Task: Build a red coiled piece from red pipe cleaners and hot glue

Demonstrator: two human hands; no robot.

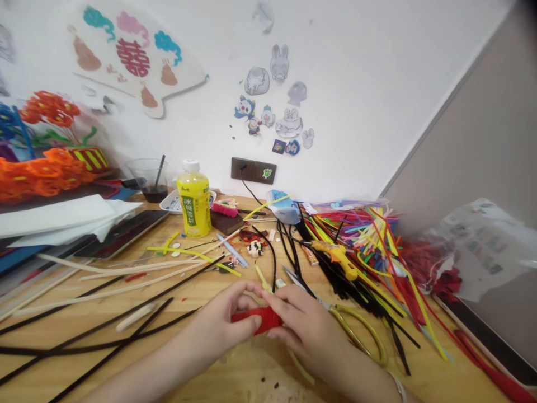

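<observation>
My left hand (239,316) is closed round one end of a red bundle of fuzzy pipe cleaner (271,321), its thumb lying across the front. The fingers of my right hand (300,319) pinch the other end, so both hands meet over it. A thin yellow pipe cleaner (263,278) sticks up just beyond my fingertips, and another yellowish strip (302,368) shows under my right hand. I cannot tell whether these join the red piece. Scissors with yellow handles (361,336) lie on the table, partly hidden by my right hand.
Black pipe cleaners (126,336) and cream ones (126,268) lie across the left. A yellow glue gun (335,257) rests on a colourful pile of stems (377,240) at right. Behind stand a yellow drink bottle (193,204) and a plastic cup (149,176) with dark liquid.
</observation>
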